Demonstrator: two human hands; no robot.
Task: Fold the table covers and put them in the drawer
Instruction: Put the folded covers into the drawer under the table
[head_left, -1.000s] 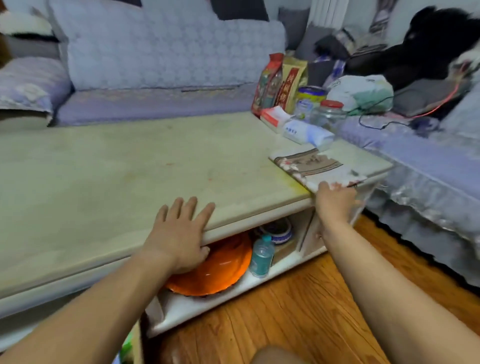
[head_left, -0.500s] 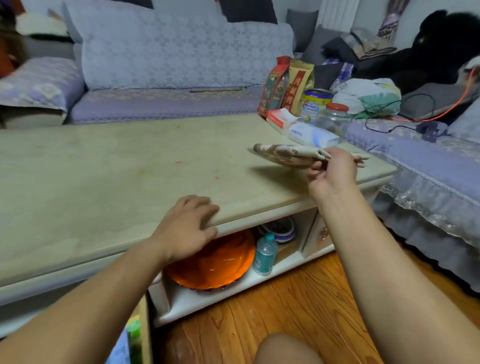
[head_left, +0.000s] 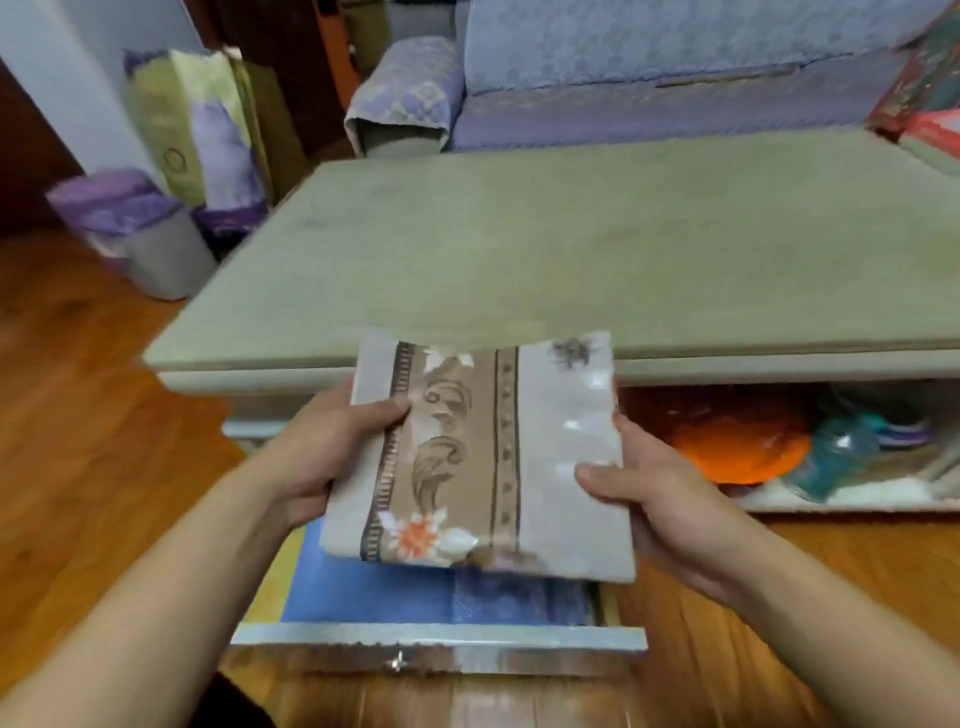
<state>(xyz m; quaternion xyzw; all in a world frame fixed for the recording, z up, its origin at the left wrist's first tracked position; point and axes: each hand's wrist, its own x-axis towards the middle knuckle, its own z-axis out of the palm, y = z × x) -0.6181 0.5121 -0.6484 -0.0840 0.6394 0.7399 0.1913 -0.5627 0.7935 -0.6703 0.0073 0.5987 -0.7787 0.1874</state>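
Observation:
A folded table cover (head_left: 483, 462), grey with a brown scroll band and an orange flower, hangs level over the open drawer (head_left: 436, 636) of the coffee table. My left hand (head_left: 332, 447) grips its left edge, thumb on top. My right hand (head_left: 654, 493) grips its right edge, thumb across the near right corner. Inside the drawer, blue and yellow folded fabric (head_left: 374, 587) shows under the cover. The drawer's far part is hidden by the cover.
The pale coffee table top (head_left: 571, 244) stretches behind the cover. Its lower shelf holds an orange plate (head_left: 737, 447) and a teal bottle (head_left: 831, 457). A grey bin (head_left: 161, 254) with a purple liner stands on the wood floor at left. A lilac sofa (head_left: 649, 78) runs behind.
The view has swung left to the table's other end. The cover, lifted off the tabletop by my right hand alone, is now held in both hands over an open drawer.

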